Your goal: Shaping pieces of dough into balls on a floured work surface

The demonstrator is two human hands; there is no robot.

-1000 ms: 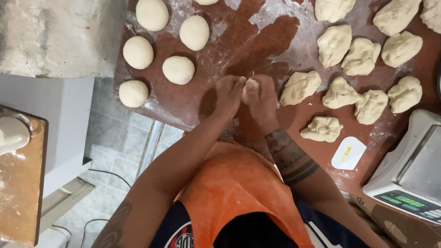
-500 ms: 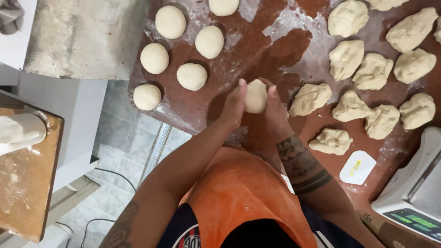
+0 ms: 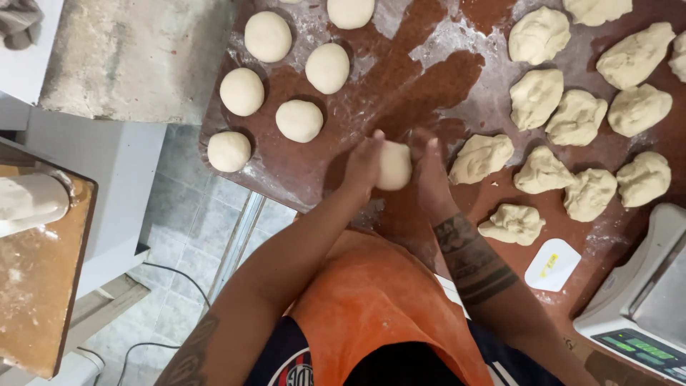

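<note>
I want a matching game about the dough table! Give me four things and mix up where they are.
Things:
1. dough ball
2. smooth round balls
3. rough dough lumps
4. white scraper

Places:
A. lying on the table near the scale
B. cupped between the left hand and right hand
C. spread over the table's right part
D. grouped on the table's left part

Pairs: 1-B, 2-D, 3-C, 4-A

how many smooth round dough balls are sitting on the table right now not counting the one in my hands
6 in view: smooth dough balls, all left of the hands; another sliver at the top edge may be one more.
</note>
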